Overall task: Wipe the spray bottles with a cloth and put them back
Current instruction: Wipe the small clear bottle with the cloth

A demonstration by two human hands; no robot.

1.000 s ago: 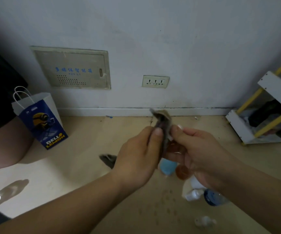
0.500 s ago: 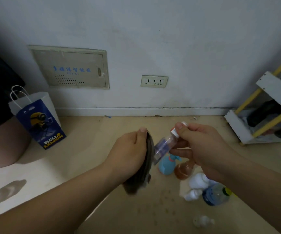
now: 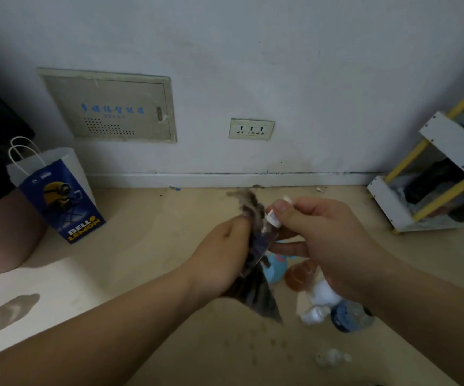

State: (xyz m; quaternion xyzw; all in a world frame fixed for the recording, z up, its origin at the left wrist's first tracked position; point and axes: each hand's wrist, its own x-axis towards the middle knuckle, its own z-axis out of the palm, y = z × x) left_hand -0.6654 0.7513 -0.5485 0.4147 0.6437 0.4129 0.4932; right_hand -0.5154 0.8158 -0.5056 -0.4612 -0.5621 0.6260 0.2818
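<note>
My right hand [image 3: 328,240] pinches the white-capped top of a small clear spray bottle [image 3: 271,222], held tilted above the floor. My left hand [image 3: 219,260] grips a dark grey cloth [image 3: 256,288] wrapped against the bottle's body; one end of the cloth sticks up, the other hangs down. On the floor below stand several more bottles: a light blue one [image 3: 274,270], an amber one [image 3: 299,275], a white one [image 3: 321,295] and a dark blue-capped clear one [image 3: 349,316], partly hidden by my hands.
A small clear bottle [image 3: 332,358] lies on the floor near me. A blue and white paper bag [image 3: 58,196] stands at the left by the wall. A white and yellow rack [image 3: 436,185] stands at the right. A person's leg [image 3: 0,232] is at far left.
The cloth in my left hand has come back up over the small bottle, covering its body, after hanging lower half a second ago. My right hand stays on the bottle's top.
</note>
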